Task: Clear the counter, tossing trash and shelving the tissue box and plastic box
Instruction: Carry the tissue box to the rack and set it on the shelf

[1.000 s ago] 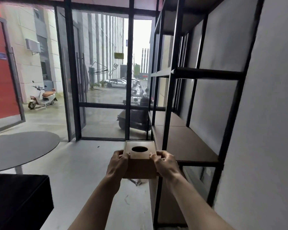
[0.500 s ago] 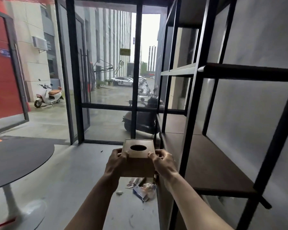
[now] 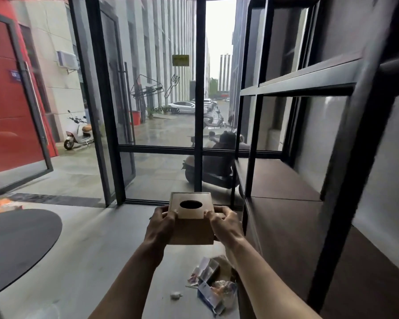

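A brown wooden tissue box [image 3: 191, 226] with an oval hole in its top is held in front of me, upright, above the floor. My left hand [image 3: 160, 226] grips its left side and my right hand [image 3: 226, 224] grips its right side. The black metal shelf unit [image 3: 286, 180] with brown boards stands just to the right of the box. Crumpled trash and wrappers [image 3: 213, 284] lie on the floor below my right forearm, beside the shelf's foot. No plastic box is in view.
A round dark table [image 3: 19, 245] sits at the left. Ahead is a glass wall with black frames [image 3: 199, 134] and an open glass door [image 3: 111, 134]. Scooters are parked outside. Grey floor [image 3: 90, 261] lies between table and shelf.
I have come closer to the shelf and the glass wall. The tissue box stays in both hands, a little higher in view. More of the trash on the floor shows now.
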The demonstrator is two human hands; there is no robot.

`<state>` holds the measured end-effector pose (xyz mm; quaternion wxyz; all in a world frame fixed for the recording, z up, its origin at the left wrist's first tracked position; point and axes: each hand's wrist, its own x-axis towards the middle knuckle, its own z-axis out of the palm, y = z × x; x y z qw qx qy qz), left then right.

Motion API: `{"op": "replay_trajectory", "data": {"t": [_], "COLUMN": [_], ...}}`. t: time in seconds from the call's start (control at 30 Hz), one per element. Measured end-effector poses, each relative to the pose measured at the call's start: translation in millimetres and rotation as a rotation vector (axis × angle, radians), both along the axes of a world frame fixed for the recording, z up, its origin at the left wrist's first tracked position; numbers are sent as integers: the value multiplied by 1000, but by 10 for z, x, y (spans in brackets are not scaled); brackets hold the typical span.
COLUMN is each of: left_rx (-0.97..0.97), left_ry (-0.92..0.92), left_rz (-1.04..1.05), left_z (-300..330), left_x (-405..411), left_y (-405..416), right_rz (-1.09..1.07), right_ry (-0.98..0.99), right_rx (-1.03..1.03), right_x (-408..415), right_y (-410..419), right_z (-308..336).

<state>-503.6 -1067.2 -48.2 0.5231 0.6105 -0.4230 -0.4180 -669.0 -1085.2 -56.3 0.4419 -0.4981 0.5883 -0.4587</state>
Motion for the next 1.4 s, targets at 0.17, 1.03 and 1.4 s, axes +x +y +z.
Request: {"op": "replay_trajectory", "data": {"t": [0.17,1.03,1.4], "left_rx": [1,-18,36], "left_ry": [19,14,-95], "left_rz": [13,-739,-1180], "left_z": [36,-83,-558], "left_x": [93,-1213,-3249], "left_y": [-842,-5046,-4701], "right_rz": [-2,-812,-1203], "right_ry": [25,63,-50], "right_rx": [-16,30,94], "right_x": [105,-914,-2594], "right_y": [-824,-3935,-3135], "right_z": [101,-66,-599]}}
